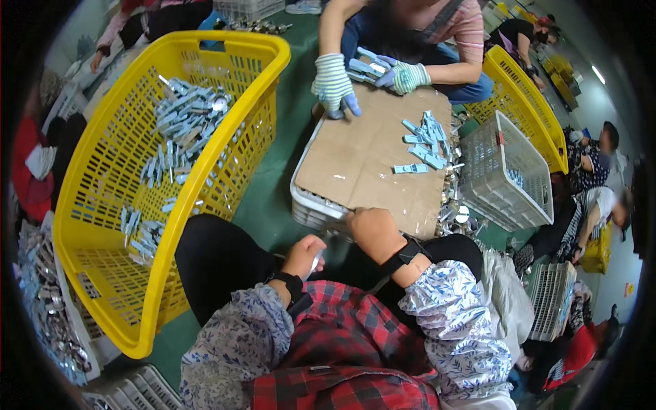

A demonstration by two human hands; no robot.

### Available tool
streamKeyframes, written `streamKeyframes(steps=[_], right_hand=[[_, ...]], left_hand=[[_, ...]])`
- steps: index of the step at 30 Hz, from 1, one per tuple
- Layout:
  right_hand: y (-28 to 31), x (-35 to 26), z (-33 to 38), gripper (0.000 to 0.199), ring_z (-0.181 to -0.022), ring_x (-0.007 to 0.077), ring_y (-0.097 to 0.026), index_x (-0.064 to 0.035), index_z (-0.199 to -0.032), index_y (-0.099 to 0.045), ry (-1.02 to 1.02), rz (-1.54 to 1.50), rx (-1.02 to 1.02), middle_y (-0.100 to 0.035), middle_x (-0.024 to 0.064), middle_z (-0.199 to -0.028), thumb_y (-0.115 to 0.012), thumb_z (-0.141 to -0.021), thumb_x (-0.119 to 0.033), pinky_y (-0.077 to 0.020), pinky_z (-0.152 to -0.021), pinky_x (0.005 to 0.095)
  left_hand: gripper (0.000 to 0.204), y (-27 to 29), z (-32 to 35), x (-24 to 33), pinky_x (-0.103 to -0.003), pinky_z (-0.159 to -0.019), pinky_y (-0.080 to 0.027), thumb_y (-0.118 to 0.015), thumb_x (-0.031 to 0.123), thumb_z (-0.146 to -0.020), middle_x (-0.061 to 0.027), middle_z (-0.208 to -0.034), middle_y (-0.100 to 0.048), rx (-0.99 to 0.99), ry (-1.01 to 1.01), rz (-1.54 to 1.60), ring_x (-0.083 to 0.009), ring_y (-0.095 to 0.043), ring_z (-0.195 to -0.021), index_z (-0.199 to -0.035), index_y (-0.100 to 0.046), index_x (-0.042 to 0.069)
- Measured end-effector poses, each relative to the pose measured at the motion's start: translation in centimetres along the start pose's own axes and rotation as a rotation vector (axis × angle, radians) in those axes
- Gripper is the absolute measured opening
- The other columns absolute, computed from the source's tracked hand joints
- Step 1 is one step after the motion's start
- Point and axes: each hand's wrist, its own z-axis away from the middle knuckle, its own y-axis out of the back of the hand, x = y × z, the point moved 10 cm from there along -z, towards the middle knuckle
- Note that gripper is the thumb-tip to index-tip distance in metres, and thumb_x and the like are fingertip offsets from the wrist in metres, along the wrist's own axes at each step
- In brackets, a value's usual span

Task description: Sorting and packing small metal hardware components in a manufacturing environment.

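Note:
My left hand (304, 257) is closed in front of my lap, its fingers curled round something small and pale that I cannot make out. At the near edge of a cardboard sheet (342, 157), my right hand (376, 234) is bent into a fist with the knuckles up. Its fingertips, and whatever they may hold, are hidden. The cardboard lies over a white crate (307, 210). Toward its right side rests a loose pile of light-blue clip-like pieces (427, 143). Across from me, a co-worker in striped gloves holds several similar light-blue pieces (369, 66).
A large yellow basket (263, 51) with light-blue pieces and metal parts stands at my left. Shiny metal parts (461, 217) lie along the cardboard's right side, beside a grey-white crate (506, 171). Another yellow basket (523, 96) stands behind. Several people sit around.

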Motion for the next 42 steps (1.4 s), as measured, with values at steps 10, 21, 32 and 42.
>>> streamKeyframes(steps=[10, 21, 32, 42], right_hand=[[3.7, 2.4, 1.6, 0.018, -0.069, 0.0304, -0.059, -0.0068, -0.082, -0.060, 0.072, -0.431, -0.018, -0.060, 0.0137, -0.070, -0.052, -0.078, -0.022, -0.0470, -0.058, 0.0386], [14.6, -1.7, 5.7, 0.039, -0.069, 0.0301, -0.054, -0.0034, -0.114, -0.044, 0.022, -0.710, 0.343, -0.051, 0.0140, -0.079, -0.052, -0.077, -0.013, -0.0444, -0.058, 0.0374], [16.6, -6.2, 5.6, 0.024, -0.061, 0.0200, -0.056, -0.0037, -0.095, -0.051, 0.017, -0.488, 0.552, -0.050, 0.0071, -0.072, -0.052, -0.073, -0.014, -0.0431, -0.045, 0.0302], [18.1, -12.4, 7.7, 0.048, -0.079, 0.0233, -0.055, -0.0077, -0.121, -0.040, 0.322, -0.321, 0.487, -0.046, 0.0148, -0.107, -0.048, -0.075, -0.009, -0.0466, -0.053, 0.0290]], left_hand=[[0.020, -1.6, 2.3, 4.0, -0.023, -0.045, -0.041, -0.046, 0.024, -0.087, -0.0060, -0.063, -0.054, -0.042, -0.082, 0.073, -0.0121, -0.051, -0.049, -0.089, -0.051, 0.005], [0.022, -2.7, 6.3, 9.7, -0.030, -0.070, -0.047, -0.040, 0.020, -0.090, -0.0090, -0.091, -0.057, 0.058, -0.320, 0.485, -0.0182, -0.057, -0.079, -0.102, -0.048, 0.004], [0.027, -1.9, 9.4, 11.0, -0.033, -0.086, -0.042, -0.033, 0.027, -0.093, -0.0056, -0.101, -0.054, -0.080, -0.264, 0.886, -0.0187, -0.052, -0.096, -0.104, -0.049, 0.009], [0.029, 1.2, 12.7, 14.0, -0.034, -0.073, -0.045, -0.028, 0.030, -0.092, -0.0052, -0.092, -0.052, 0.352, -0.847, -0.467, -0.0181, -0.051, -0.085, -0.107, -0.044, 0.010]])
